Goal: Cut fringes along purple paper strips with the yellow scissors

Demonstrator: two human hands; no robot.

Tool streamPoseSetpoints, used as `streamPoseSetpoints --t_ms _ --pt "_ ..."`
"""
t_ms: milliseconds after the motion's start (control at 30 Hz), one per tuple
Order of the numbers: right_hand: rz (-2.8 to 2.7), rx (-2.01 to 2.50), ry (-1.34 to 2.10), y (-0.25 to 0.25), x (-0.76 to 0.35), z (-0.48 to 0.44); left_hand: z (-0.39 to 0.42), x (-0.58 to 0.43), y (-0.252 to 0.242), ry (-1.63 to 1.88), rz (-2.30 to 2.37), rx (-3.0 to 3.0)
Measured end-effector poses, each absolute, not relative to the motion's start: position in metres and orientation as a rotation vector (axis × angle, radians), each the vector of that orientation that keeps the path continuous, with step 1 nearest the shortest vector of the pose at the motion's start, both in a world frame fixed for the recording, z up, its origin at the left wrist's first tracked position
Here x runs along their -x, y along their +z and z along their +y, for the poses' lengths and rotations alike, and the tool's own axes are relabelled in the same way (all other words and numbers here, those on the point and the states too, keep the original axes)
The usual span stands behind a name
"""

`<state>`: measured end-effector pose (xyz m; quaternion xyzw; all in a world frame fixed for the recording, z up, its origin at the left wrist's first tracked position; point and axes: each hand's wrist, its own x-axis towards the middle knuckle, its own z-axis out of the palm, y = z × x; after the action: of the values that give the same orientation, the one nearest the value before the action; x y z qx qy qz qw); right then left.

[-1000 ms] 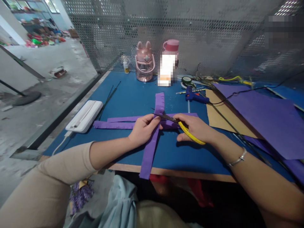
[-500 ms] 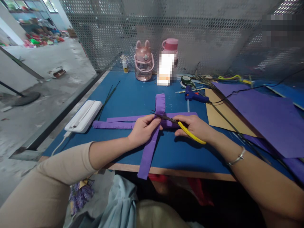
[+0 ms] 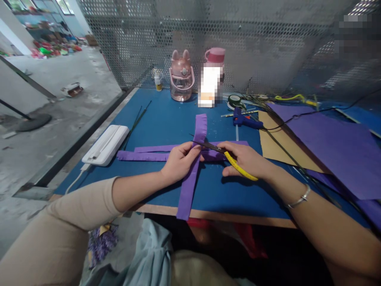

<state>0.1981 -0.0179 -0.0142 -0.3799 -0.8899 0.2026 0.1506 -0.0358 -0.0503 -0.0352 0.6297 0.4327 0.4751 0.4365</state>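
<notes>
Between thumb and fingers my left hand (image 3: 181, 162) pinches a purple paper strip (image 3: 189, 190). Its upper end stands up with small cuts along the right edge; its lower end hangs to the table's front edge. My right hand (image 3: 242, 159) grips yellow-handled scissors (image 3: 238, 165), their dark blades slightly apart and lying across the strip just above my left thumb. Beneath my hands another purple strip (image 3: 143, 156) with a fringed edge lies flat, beside a plainer purple strip (image 3: 154, 149).
A white power bank (image 3: 105, 145) with a cable lies left. At the back stand a pink bottle (image 3: 181, 79), a small dropper bottle (image 3: 158, 81) and a bright blurred phone (image 3: 208, 85). Rightward are a blue glue gun (image 3: 247, 121), green tape (image 3: 234, 101) and purple sheets (image 3: 336, 147).
The strip's top end has straightened up from a curl, and its lower end has shifted slightly right and up. My right thumb has moved a little away from the scissors' handle.
</notes>
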Motion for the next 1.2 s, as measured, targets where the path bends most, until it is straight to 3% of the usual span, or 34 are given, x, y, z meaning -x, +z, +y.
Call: streamPoseSetpoints --t_ms 1200 --pt "-2.558 1.037 0.602 -0.0137 -0.1987 -0.0182 -0.0513 0.0364 -0.0353 1.207 1.033 -1.572"
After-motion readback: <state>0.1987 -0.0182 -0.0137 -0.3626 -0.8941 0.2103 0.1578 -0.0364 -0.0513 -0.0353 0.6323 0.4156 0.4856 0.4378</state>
